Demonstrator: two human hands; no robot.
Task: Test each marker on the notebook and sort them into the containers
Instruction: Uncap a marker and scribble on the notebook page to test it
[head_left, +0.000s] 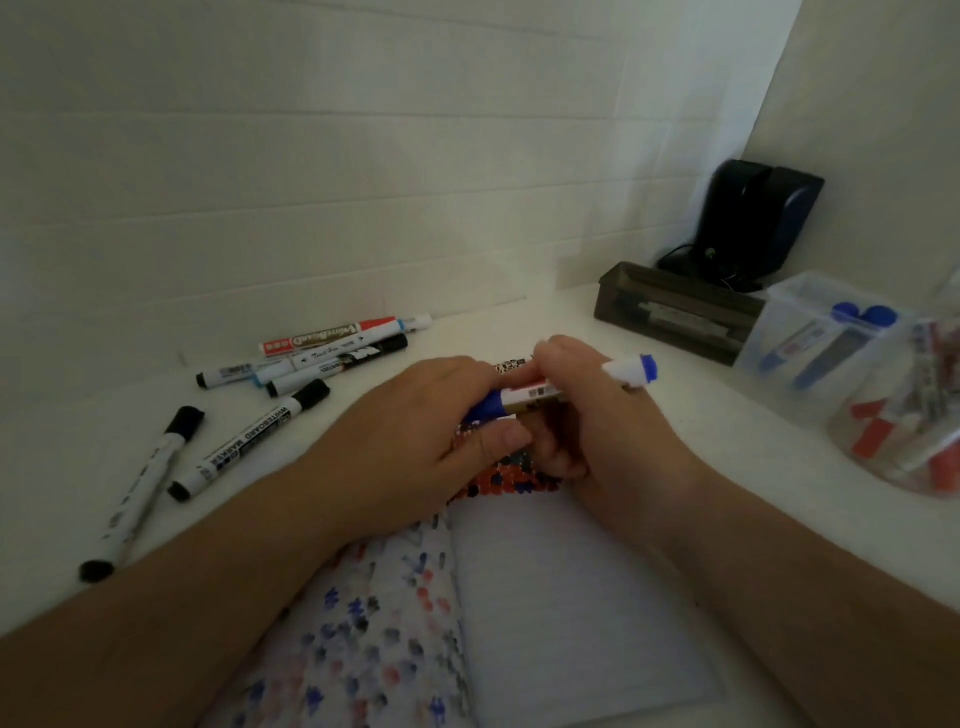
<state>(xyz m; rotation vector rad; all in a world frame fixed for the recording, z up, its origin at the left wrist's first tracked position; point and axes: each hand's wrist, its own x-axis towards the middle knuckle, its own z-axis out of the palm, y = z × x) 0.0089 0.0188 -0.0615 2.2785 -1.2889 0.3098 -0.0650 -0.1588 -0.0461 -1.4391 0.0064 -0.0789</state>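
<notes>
**Blue marker being uncapped or capped over the notebook**

Both hands are meeting just above the far edge of the notebook (571, 597). The left hand (415, 441) is pinching the blue cap end of a blue marker (519, 402) between thumb and fingers, while the right hand (582, 415) is wrapping its fingers round the white barrel; the marker's blue tail end is sticking out past the right hand. Whether the cap is coming off or going on, I cannot tell. Judging by the pose, this marker is in the testing step, and the next move is calling either for a stroke on the page or for a drop into a container.

The notebook is lying open, its left page covered in red, blue and black test marks, its right page looking bare.

Left of the notebook, the untested markers (311, 358) are lying loose, mostly black-capped, one red. Right of the notebook, a clear container (779, 322) is holding blue markers, and nearer, at the frame's edge, a second clear tub (857, 452) is holding red ones. Beyond them a dark box (623, 306) is holding what seem to be black markers, with a black device (753, 218) behind it.

Everything is sitting on a white tabletop (623, 353) against a white panelled wall (363, 156), in dim light
</notes>
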